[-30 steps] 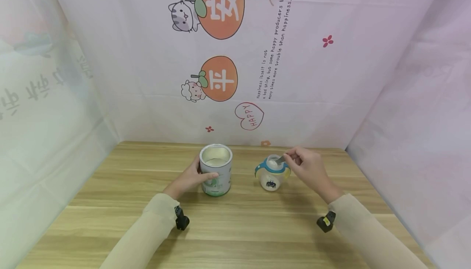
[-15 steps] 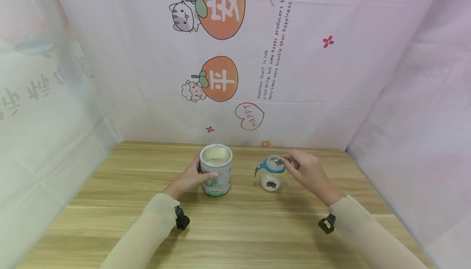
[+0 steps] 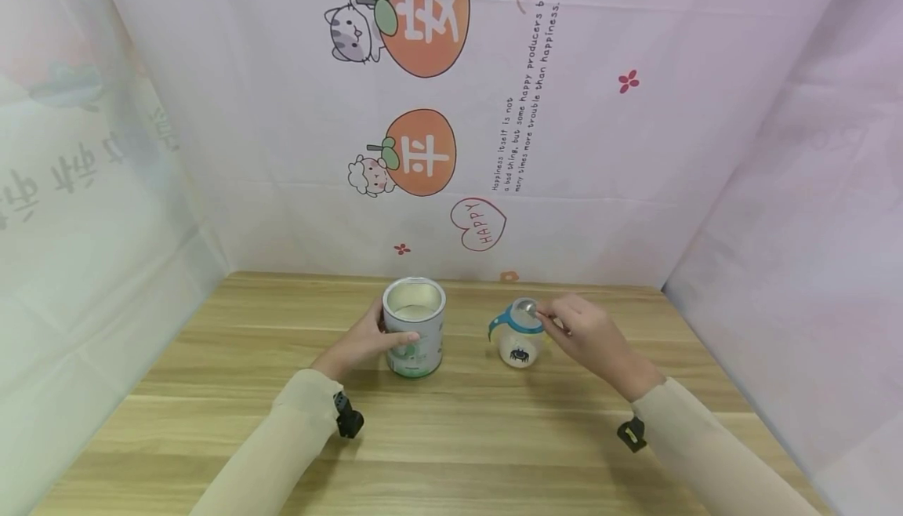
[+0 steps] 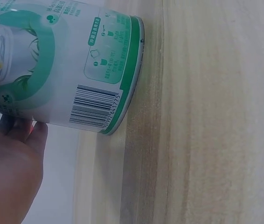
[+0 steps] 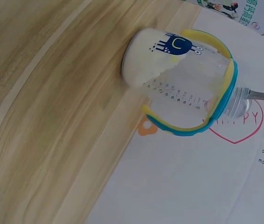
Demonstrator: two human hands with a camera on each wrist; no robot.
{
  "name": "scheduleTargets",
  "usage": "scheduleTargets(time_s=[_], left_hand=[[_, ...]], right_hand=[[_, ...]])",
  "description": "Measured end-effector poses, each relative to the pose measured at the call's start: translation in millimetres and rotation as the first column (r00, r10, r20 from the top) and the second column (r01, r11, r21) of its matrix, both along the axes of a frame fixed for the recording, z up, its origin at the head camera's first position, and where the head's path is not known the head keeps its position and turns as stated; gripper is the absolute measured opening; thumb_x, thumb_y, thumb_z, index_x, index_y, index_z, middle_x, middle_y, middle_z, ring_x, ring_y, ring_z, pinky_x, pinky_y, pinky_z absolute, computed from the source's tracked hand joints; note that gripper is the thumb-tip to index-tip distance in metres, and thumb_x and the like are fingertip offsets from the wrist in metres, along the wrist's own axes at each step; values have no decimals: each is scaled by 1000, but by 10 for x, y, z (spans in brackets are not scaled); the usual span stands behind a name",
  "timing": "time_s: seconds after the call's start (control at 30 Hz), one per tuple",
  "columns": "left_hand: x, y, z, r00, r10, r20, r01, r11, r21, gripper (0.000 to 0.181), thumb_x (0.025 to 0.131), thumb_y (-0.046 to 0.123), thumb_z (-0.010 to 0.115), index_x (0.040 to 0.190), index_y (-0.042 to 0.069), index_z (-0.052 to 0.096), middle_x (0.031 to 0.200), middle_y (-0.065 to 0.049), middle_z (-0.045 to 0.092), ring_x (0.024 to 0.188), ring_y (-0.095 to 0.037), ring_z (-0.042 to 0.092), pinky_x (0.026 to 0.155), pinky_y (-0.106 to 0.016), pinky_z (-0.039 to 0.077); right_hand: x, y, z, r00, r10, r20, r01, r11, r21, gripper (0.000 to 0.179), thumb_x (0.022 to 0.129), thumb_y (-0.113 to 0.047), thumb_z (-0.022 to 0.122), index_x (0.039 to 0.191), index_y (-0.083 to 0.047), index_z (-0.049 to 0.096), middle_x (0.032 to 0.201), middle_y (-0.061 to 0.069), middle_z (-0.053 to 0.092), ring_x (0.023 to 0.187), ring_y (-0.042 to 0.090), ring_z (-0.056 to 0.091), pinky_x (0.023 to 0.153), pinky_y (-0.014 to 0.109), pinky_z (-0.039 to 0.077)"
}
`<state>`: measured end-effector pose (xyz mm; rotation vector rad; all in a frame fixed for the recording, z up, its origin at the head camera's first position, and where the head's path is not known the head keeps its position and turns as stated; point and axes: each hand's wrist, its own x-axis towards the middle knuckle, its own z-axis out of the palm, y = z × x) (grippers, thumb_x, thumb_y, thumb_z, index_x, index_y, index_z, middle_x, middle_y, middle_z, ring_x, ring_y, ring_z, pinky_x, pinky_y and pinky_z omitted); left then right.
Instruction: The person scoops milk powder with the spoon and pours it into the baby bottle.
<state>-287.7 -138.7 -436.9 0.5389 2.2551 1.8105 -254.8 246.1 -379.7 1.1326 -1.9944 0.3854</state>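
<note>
My left hand [image 3: 365, 340] grips the side of a white and green milk powder can [image 3: 416, 353], which stands lidless on the table with pale powder inside. In the left wrist view the can [image 4: 66, 88] shows its barcode, and the fingers [image 4: 36, 137] press its wall. To the right stands a clear baby bottle [image 3: 520, 350] with blue and yellow handles and an uncapped mouth. Pale powder fills its lower part, heaped to one side in the right wrist view. My right hand [image 3: 585, 337] pinches a metal spoon [image 3: 527, 308], whose bowl is at the bottle's mouth.
The wood-grain table [image 3: 451, 453] runs back to a printed white cloth [image 3: 585, 234] hanging behind it. More cloth hangs along the left and right sides. A strip of table separates the can from the bottle.
The spoon has turned over the bottle's mouth, so its bowl now shows there. My right hand has dropped slightly and rotated. The left hand and the can have stayed put.
</note>
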Motion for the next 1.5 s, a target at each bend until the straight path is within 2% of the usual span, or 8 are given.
scheduleTargets(time_s=[0.17,0.27,0.43,0.57,0.9,1.1,1.3,1.5], left_hand=[[-15,1,1,1000,15,11,-15,1000,-2,101,84,29,84,157,23,15,153,-12,37,142,-33,33,115,-58,25],[-15,3,4,999,28,16,-28,1000,-13,102,83,30,85,157,22,16,153,-13,37,143,-35,30,114,-60,24],[-2,6,26,998,47,42,-46,999,-20,106,79,34,87,158,28,16,154,-9,37,145,-34,27,115,-62,21],[8,7,49,998,41,44,-40,999,-15,107,78,34,88,157,29,16,154,-7,35,146,-33,25,116,-60,20],[-46,59,37,999,31,7,-32,999,16,108,74,30,92,156,25,21,150,-11,40,138,-35,38,112,-62,27],[-56,85,48,999,28,-20,-28,999,38,103,75,21,91,154,25,25,148,-10,43,138,-37,39,112,-62,27],[-59,85,49,1000,26,-16,-25,998,50,101,75,20,91,154,26,28,147,-10,45,138,-37,40,111,-62,28],[-67,84,25,1000,21,-12,-20,998,53,102,75,23,91,154,27,27,147,-10,45,137,-37,40,111,-63,29]], right_hand=[[13,-1,9,998,36,-48,-35,999,27,30,106,-23,52,92,-1,67,81,5,65,65,12,58,56,18,51],[12,-9,6,995,51,-91,-48,998,39,29,106,-22,52,92,-1,67,79,4,64,64,11,57,55,17,50],[-9,-25,-9,982,71,-178,-62,997,53,26,104,-19,54,90,-3,68,76,1,60,62,10,53,53,18,48],[-17,-27,-16,977,74,-200,-65,997,49,27,104,-19,55,87,-3,68,74,0,58,61,9,50,51,17,46],[15,-1,26,994,54,-95,-57,998,-28,32,106,-23,52,87,-2,67,77,1,62,61,7,50,51,13,42],[25,15,32,999,-11,-43,9,999,-36,33,106,-26,51,90,-2,68,76,1,63,61,8,53,53,15,45],[33,29,32,997,-68,42,71,994,-77,8,94,-10,70,94,-2,69,76,1,63,62,8,51,52,17,44],[23,29,43,987,-106,122,130,968,-213,9,84,-1,76,92,-3,71,65,-6,53,55,4,40,47,15,32]])
